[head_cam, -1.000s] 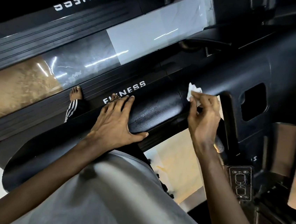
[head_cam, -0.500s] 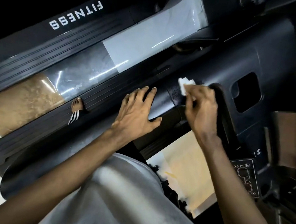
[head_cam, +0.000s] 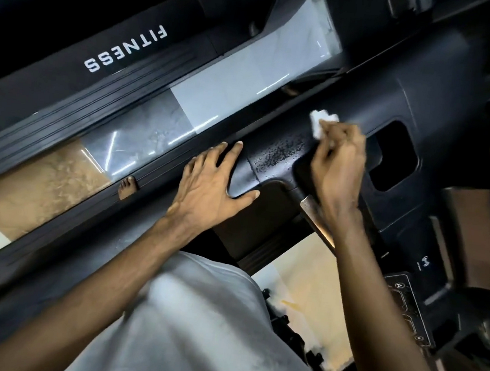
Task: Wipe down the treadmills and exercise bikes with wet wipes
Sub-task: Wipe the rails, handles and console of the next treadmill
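A black treadmill handrail (head_cam: 274,155) runs diagonally across the view and joins the dark console (head_cam: 446,94) at the upper right. My right hand (head_cam: 337,168) pinches a small white wet wipe (head_cam: 320,122) and holds it against the console next to a rectangular recess (head_cam: 395,155). A wet, speckled patch shows on the rail just left of that hand. My left hand (head_cam: 211,181) rests flat on the rail with fingers spread and thumb hooked under its edge.
A side rail marked FITNESS (head_cam: 124,52) belongs to the neighbouring treadmill at upper left, with glossy floor tiles (head_cam: 226,92) between the machines. A button panel (head_cam: 406,308) sits at lower right. My bare foot (head_cam: 125,189) shows below the handrail.
Both hands have slid to the right along the handrail. The wipe has moved from the rail onto the console surface near the recess.
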